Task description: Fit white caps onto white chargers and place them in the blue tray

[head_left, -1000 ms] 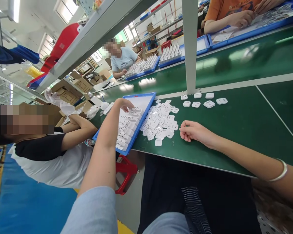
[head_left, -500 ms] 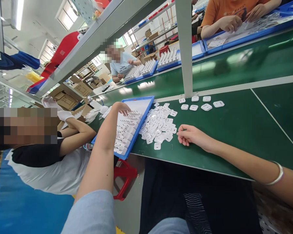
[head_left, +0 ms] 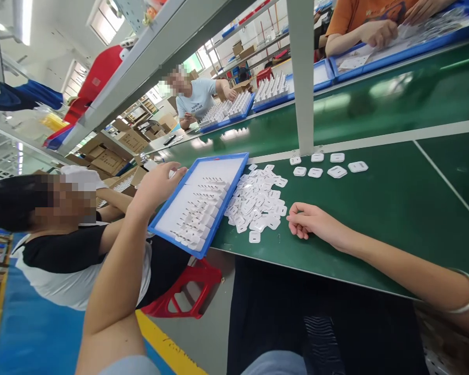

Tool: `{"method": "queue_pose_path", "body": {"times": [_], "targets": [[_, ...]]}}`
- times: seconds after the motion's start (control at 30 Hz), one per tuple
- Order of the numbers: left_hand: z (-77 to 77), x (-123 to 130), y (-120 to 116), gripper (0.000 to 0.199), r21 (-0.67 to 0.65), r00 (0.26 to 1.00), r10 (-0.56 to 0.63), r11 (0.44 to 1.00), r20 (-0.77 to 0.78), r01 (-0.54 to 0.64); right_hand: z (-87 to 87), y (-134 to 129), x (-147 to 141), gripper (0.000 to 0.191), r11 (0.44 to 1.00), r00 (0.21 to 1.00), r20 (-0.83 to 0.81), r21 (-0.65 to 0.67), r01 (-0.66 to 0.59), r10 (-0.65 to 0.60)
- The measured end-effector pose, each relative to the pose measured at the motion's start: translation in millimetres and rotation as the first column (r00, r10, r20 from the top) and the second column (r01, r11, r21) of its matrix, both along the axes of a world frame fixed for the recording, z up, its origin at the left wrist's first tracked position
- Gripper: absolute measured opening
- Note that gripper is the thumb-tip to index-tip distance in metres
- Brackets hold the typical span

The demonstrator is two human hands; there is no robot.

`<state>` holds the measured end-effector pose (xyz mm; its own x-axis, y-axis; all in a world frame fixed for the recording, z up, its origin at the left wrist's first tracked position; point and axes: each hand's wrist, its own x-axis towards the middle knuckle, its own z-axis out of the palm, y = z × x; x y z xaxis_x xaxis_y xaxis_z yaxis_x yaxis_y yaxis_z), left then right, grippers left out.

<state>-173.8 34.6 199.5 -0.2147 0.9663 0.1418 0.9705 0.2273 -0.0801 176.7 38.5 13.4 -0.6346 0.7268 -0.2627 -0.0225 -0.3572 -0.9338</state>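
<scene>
My left hand [head_left: 159, 183] is raised past the far left side of the blue-rimmed tray [head_left: 205, 247], its fingers apart, with nothing visible in them. Rows of white plugs with pins [head_left: 203, 211] stand in the tray's right and near part. Beside the tray lies a heap of flat white square pieces [head_left: 257, 200]. My right hand [head_left: 303, 221] rests on the green table [head_left: 394, 208] just right of the heap, fingers loosely curled; whether something is inside them is hidden.
Several white pieces [head_left: 337, 171] lie apart behind my right hand. A grey post [head_left: 301, 78] rises from the table. One person [head_left: 58, 260] sits at the left, near a red stool [head_left: 197, 284]. Two others work across the table with blue trays [head_left: 349, 73].
My left hand has moved left, from above the plugs to beyond the tray's edge. My right hand stays by the heap. The person across has reached an arm toward their tray.
</scene>
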Motion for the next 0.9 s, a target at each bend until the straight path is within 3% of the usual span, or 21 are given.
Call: {"method": "queue_pose_path", "body": {"times": [0.07,0.17,0.27,0.4,0.47,0.57,0.67,0.9], "targets": [[-4.8,-0.3,-30.4,0.045,0.089,0.996,-0.053,0.995,0.074,0.046,-1.0,-1.5,0.1,0.029,1.0,1.0,0.006,-0.013,0.018,-0.018],[-23.0,-11.9,-57.8,0.052,0.043,0.964,0.032,0.998,0.263,-0.044,-2.9,-3.2,0.7,0.031,0.997,0.998,0.027,-0.044,0.062,-0.061],[-45.9,-34.9,-65.4,0.058,-0.089,0.918,0.135,0.99,0.374,-0.109,-4.3,-4.4,2.0,0.031,0.995,0.995,0.055,-0.053,0.084,-0.081],[-66.4,-48.4,-63.7,0.059,-0.136,0.897,0.102,0.99,0.43,-0.048,-3.1,-5.7,3.8,0.032,0.995,0.994,0.079,-0.045,0.085,-0.082],[-69.8,-41.0,-61.0,0.051,-0.105,0.918,0.026,0.994,0.397,0.017,-1.9,-5.8,4.0,0.033,0.995,0.992,0.092,-0.043,0.086,-0.081],[-70.9,-22.2,-52.1,0.038,-0.125,0.978,-0.063,0.988,0.199,0.089,-0.9,-5.1,3.7,0.033,0.994,0.992,0.093,-0.054,0.093,-0.087],[-73.6,-8.9,-36.9,0.033,-0.186,0.997,-0.036,0.981,0.067,0.048,-1.3,-3.9,4.0,0.033,0.993,0.993,0.083,-0.072,0.093,-0.087],[-82.7,-6.1,-11.4,0.012,-0.298,1.0,-0.001,0.955,0.002,0.001,-2.2,-3.2,5.0,0.032,0.992,0.996,0.052,-0.1,0.081,-0.076]]}}
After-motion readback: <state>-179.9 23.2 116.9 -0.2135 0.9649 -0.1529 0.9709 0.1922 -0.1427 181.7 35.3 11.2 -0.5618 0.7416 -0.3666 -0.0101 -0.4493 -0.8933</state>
